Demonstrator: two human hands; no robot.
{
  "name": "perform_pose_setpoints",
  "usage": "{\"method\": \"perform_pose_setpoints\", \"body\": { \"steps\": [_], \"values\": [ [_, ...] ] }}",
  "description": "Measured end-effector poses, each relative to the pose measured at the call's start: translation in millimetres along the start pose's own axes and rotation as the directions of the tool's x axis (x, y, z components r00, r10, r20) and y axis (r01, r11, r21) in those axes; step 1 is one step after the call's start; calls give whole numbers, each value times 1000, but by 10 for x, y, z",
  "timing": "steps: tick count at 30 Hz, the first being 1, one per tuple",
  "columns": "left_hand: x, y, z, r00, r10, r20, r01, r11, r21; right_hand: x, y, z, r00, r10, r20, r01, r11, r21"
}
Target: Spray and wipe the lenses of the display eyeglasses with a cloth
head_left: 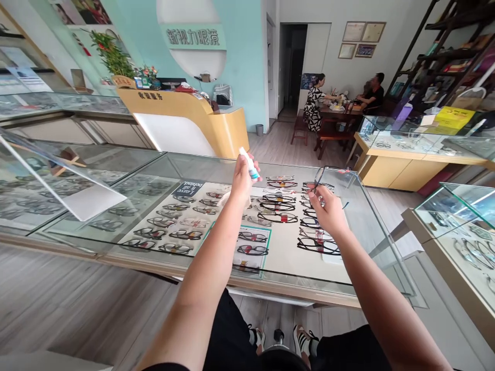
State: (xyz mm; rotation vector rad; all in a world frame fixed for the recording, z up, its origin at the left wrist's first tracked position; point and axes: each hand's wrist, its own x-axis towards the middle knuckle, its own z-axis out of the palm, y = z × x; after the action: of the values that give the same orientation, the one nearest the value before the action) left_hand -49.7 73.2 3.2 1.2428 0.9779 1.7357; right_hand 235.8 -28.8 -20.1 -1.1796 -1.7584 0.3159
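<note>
My left hand (240, 181), raised above the glass display case (216, 159), is wrapped round a small white bottle (249, 164) with a blue-green band near its lower end. The bottle leans up to the left. To the right, my right hand (327, 208) pinches a dark-framed pair of eyeglasses (318, 176) over the case; one temple sticks out near the wrist. Under the glass top, rows of spectacle frames (280, 206) lie beneath and between my hands. A dark card (187, 189) with white lettering is among them on the left.
A tilted mirror or panel (77, 178) stands on the case at left. Beyond the case is a yellow-and-white counter (174, 121). More glass cases (460, 216) stand at right. People (315, 103) sit at a table in the back. My legs and a stool are below.
</note>
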Motion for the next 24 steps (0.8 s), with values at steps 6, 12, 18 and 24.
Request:
{"method": "perform_pose_setpoints", "body": {
  "steps": [6,12,18,24],
  "values": [
    [-425,195,423,857,-237,458,337,930,-149,3,7,35,1000,10,20,-10,1000,18],
    [-584,174,533,736,-339,585,472,878,-85,5,-24,21,997,26,72,-37,987,158],
    [-648,162,645,853,-240,463,306,949,-73,-12,-108,11,980,53,193,-116,936,331],
    [-698,-1,664,904,-121,409,82,990,112,-16,-126,18,957,49,286,-177,879,442]
  ]
}}
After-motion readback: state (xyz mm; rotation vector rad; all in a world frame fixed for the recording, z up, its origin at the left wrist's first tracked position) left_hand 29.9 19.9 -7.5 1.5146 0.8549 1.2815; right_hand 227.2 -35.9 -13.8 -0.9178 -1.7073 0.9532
